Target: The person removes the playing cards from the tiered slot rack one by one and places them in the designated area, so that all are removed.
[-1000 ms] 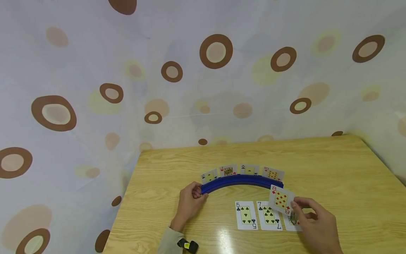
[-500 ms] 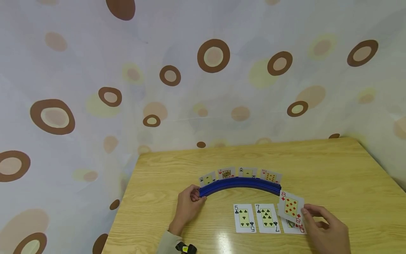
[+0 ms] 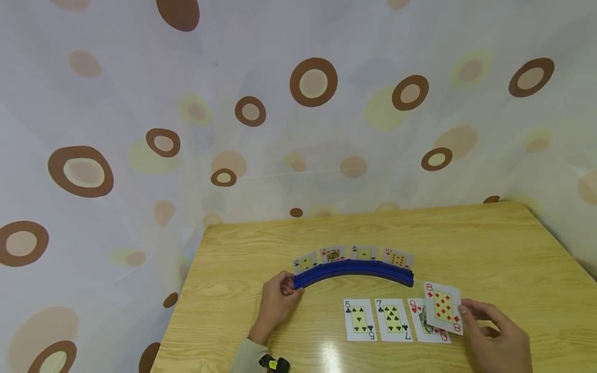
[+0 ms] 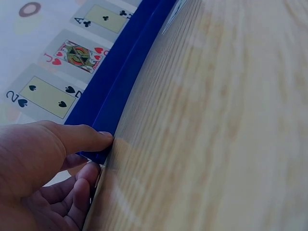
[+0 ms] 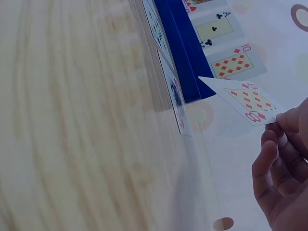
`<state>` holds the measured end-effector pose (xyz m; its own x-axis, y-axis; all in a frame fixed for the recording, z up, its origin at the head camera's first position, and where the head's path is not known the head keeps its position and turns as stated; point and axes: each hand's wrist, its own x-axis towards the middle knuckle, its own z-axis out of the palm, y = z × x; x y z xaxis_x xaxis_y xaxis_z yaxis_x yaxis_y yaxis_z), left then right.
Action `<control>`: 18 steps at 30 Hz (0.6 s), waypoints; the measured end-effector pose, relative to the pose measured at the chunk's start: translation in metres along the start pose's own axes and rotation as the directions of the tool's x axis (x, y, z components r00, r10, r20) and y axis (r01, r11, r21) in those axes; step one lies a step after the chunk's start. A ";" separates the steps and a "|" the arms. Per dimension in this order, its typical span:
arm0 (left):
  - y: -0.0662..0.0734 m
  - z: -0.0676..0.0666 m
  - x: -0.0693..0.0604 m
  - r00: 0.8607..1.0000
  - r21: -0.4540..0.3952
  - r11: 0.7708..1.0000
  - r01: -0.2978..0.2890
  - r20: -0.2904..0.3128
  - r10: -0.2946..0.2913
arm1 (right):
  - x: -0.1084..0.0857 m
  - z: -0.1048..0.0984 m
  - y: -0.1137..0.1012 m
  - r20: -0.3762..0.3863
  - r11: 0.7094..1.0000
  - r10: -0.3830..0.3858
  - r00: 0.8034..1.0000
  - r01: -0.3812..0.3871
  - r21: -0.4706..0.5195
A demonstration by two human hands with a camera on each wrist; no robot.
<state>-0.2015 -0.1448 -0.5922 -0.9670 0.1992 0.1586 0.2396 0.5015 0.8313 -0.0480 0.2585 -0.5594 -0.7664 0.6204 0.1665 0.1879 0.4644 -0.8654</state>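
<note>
On the yellowish wooden table stands a curved blue plastic rack, its left end gripped by the curled left hand. Near right, the right hand pinches a raised white rectangular eight-of-diamonds card, hiding part of a white rectangular queen-of-hearts card.

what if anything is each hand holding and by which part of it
Right hand: the eight of diamonds, pinched at its right edge. Left hand: the blue card holder, gripped at its left end.
</note>
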 end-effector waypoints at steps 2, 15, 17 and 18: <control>0.001 0.000 0.000 1.000 0.001 1.000 -0.002 0.000 0.002 | 0.001 -0.002 0.003 -0.006 1.000 -0.009 1.000 0.009 -0.011; 0.000 0.000 0.000 1.000 0.014 1.000 0.009 0.007 -0.009 | 0.016 -0.016 0.020 0.096 0.978 0.005 0.995 0.015 -0.206; 0.000 0.000 0.000 1.000 0.012 1.000 0.005 0.007 -0.005 | 0.020 -0.018 0.023 0.130 0.971 -0.007 0.991 0.038 -0.237; 0.000 0.000 0.000 1.000 0.011 1.000 0.005 0.007 -0.005 | 0.023 -0.018 0.024 0.147 0.967 -0.001 0.989 0.039 -0.250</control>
<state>-0.2019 -0.1449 -0.5920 -0.9675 0.2030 0.1509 0.2362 0.5119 0.8259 -0.0495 0.2952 -0.5675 -0.8488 0.5199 0.0962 0.3059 0.6313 -0.7126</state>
